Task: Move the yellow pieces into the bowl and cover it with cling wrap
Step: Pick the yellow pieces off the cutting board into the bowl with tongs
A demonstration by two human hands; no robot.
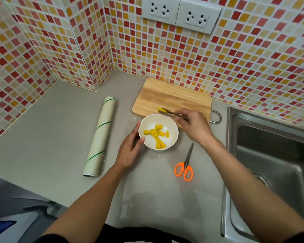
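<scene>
A white bowl (170, 135) sits on the grey counter with several yellow pieces (156, 135) inside. My left hand (130, 148) rests against the bowl's left rim, thumb on its edge. My right hand (193, 125) grips metal tongs (172, 114) whose tips pinch one yellow piece (160, 109) at the near edge of the wooden cutting board (168, 97), just above the bowl's far rim. The cling wrap roll (99, 137), pale with green stripes, lies on the counter left of the bowl.
Orange-handled scissors (185, 165) lie on the counter right of the bowl. A steel sink (270, 155) fills the right side. Mosaic-tiled walls close off the back and left, with wall sockets (181, 13) above the board.
</scene>
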